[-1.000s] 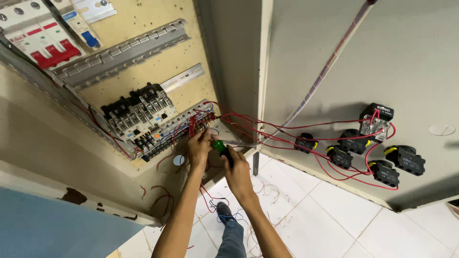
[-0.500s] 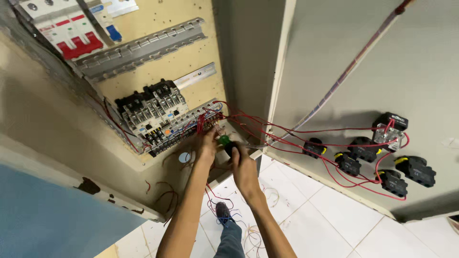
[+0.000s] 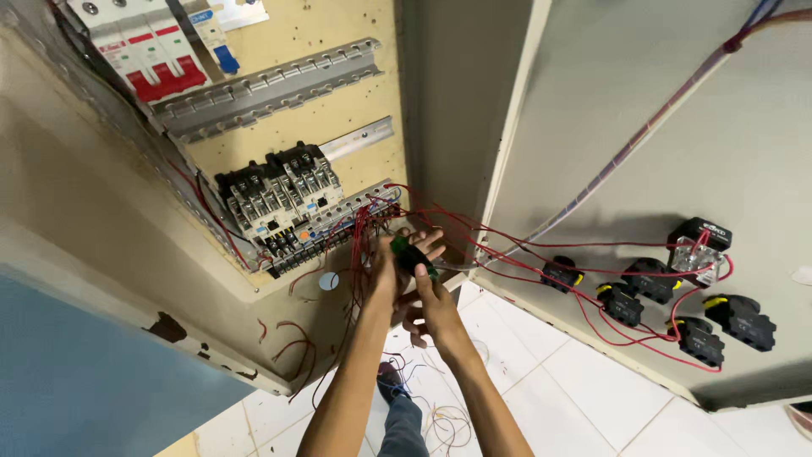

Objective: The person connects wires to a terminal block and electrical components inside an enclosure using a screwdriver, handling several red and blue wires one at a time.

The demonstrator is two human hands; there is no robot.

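Note:
My left hand is raised at the lower edge of an open electrical cabinet, its fingers spread behind a small black and green tool, among loose red wires. My right hand is just below and to the right, its thumb and fingers closed on the lower end of that tool. The tool sits close under a row of terminal blocks and black contactors on the mounting plate.
Circuit breakers and bare metal rails are mounted higher on the beige plate. The open cabinet door at right carries several black switch backs linked by red wires. Wire scraps lie on the white tiled floor.
The view has shifted, so the cabinet and hands appear further right and lower. Both hands stay at the same spot by the terminal blocks, and my left fingers have spread wider.

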